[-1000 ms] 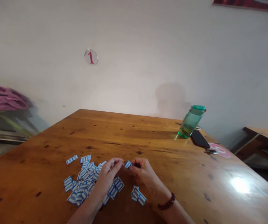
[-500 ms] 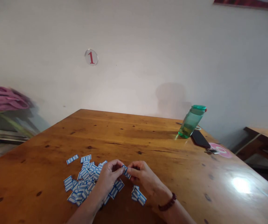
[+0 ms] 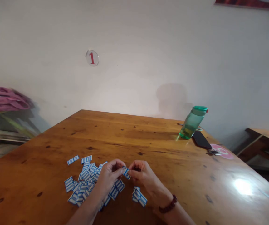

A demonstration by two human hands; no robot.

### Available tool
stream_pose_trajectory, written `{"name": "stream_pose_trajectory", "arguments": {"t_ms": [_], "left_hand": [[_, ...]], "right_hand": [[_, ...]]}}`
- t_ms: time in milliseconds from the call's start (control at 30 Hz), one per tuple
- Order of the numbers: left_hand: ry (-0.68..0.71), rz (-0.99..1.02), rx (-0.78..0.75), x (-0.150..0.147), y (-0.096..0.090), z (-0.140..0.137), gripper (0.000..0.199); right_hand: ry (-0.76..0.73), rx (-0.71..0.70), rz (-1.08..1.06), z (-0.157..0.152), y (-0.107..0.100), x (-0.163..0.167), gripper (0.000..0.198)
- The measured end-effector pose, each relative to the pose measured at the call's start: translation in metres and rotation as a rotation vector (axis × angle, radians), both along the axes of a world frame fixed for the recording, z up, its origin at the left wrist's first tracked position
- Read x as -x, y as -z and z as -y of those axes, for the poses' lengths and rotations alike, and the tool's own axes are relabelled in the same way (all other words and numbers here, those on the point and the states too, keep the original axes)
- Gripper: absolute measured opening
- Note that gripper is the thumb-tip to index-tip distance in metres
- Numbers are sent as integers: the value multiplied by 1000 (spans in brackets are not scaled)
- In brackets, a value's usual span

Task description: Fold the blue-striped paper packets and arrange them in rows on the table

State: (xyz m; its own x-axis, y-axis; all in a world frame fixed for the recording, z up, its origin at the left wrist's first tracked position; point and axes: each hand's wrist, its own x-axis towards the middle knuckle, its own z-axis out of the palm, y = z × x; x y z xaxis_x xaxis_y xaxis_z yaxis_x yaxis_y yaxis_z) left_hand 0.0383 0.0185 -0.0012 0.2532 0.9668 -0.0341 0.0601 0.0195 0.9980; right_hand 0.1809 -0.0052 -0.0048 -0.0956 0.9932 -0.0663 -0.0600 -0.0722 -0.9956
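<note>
Between my two hands is a small blue-and-white label piece, held just above the table. My left hand pinches its left end between thumb and fingers. On the other end, my right hand grips with thumb and forefinger; a dark red bead bracelet circles that wrist. A loose pile of similar blue-and-white label pieces lies beside and partly behind my left forearm, which hides some of them. Several more label pieces form a small heap below my right hand.
The wooden table reaches to a white wall. At its right side stand a green bottle, a dark phone and a pink round disc with a small metallic item on it. A pink cloth lies at far left.
The label piece between my fingers has tilted slightly and shows a little more of its face. My hands have hardly moved; the piles look the same.
</note>
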Motion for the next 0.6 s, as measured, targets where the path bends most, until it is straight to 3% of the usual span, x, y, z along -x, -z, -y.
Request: {"name": "stream_pose_trajectory", "arguments": {"t_ms": [200, 467, 600], "left_hand": [[20, -111, -211, 2, 5, -1, 5], [-19, -169, -266, 1, 4, 1, 9], [-41, -80, -225, 1, 1, 3, 8]], "right_hand": [[60, -117, 162, -1, 4, -1, 3], [108, -298, 423, 2, 5, 2, 10], [115, -247, 320, 1, 4, 3, 8]]}}
